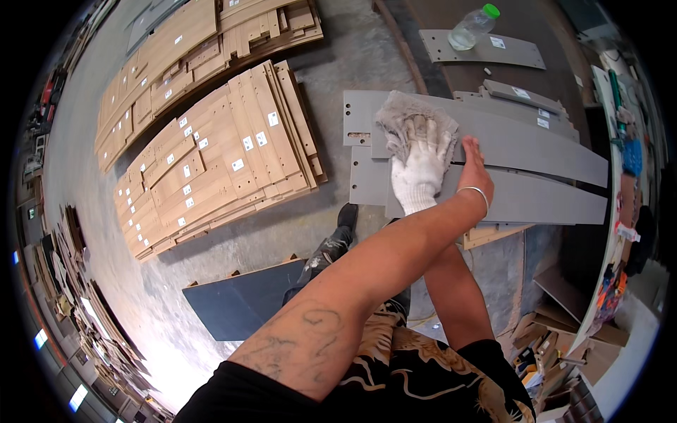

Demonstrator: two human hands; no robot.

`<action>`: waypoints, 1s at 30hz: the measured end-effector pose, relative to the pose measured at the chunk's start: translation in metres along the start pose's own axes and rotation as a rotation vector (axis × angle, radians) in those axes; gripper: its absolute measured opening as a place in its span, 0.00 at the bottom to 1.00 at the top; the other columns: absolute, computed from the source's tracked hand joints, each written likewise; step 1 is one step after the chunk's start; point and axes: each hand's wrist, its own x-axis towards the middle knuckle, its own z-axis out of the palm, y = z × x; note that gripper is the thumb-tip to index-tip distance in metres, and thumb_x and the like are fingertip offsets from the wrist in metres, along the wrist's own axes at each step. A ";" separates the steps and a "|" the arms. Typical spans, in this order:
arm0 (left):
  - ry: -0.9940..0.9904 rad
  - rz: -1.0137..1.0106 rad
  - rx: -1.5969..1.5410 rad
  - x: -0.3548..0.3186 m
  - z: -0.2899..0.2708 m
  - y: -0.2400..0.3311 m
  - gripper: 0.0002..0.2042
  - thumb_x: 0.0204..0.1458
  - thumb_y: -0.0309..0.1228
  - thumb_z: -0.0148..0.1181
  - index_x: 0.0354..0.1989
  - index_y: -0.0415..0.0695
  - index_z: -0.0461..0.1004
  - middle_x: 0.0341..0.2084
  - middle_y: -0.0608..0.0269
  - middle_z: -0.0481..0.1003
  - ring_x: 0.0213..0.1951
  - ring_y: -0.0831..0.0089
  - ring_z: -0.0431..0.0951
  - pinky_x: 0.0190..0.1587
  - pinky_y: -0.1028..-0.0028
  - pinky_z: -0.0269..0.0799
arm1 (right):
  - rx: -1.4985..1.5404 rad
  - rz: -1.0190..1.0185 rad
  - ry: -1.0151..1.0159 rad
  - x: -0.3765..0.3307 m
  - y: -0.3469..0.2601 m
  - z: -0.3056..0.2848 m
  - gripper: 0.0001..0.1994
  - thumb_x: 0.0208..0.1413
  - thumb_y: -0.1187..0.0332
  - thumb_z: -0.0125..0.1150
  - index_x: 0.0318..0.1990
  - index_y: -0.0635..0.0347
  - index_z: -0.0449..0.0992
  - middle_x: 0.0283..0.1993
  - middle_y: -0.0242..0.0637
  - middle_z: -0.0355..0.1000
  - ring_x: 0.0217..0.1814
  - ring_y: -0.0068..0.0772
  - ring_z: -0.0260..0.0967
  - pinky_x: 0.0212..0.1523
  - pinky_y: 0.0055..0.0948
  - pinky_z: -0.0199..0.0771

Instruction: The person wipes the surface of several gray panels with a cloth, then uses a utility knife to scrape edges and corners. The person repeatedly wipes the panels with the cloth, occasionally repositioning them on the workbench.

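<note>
My right hand (pixel 417 173) wears a white knit glove and presses a crumpled grey rag (pixel 409 116) onto the top grey panel (pixel 536 144) of a small stack. Its forearm passes under my left arm. My left hand (pixel 474 163) is bare, with a thin silver bangle on the wrist. It lies flat on the same panel just right of the glove and holds nothing. More grey panels (pixel 550 201) lie beneath, fanned out towards the right.
Two big stacks of wood-coloured boards (pixel 218 162) with white labels lie on the concrete floor at left. A dark blue panel (pixel 243 303) lies near my feet. A green-capped plastic bottle (pixel 472 28) rests on a far grey panel. Cardboard boxes (pixel 557 338) crowd the lower right.
</note>
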 end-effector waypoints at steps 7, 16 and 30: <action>0.057 -0.040 -0.008 0.000 0.007 0.001 0.29 0.66 0.42 0.49 0.71 0.37 0.65 0.74 0.35 0.55 0.74 0.29 0.50 0.69 0.25 0.36 | 0.104 -0.324 -0.227 0.010 0.012 -0.012 0.40 0.54 0.51 0.66 0.72 0.60 0.65 0.82 0.42 0.49 0.86 0.53 0.36 0.83 0.49 0.35; 0.055 -0.025 -0.017 -0.003 0.001 0.001 0.30 0.66 0.36 0.46 0.74 0.31 0.58 0.73 0.28 0.52 0.74 0.30 0.52 0.72 0.33 0.39 | 0.114 -0.630 -0.123 -0.046 0.039 0.009 0.29 0.59 0.51 0.55 0.67 0.50 0.72 0.74 0.38 0.65 0.82 0.44 0.50 0.81 0.57 0.37; 0.082 0.180 -0.021 -0.001 0.002 -0.031 0.40 0.50 0.50 0.69 0.67 0.34 0.69 0.68 0.30 0.63 0.71 0.36 0.59 0.71 0.42 0.48 | 0.491 0.000 0.210 -0.159 -0.022 0.042 0.30 0.51 0.60 0.64 0.64 0.53 0.74 0.65 0.49 0.71 0.81 0.59 0.49 0.80 0.66 0.33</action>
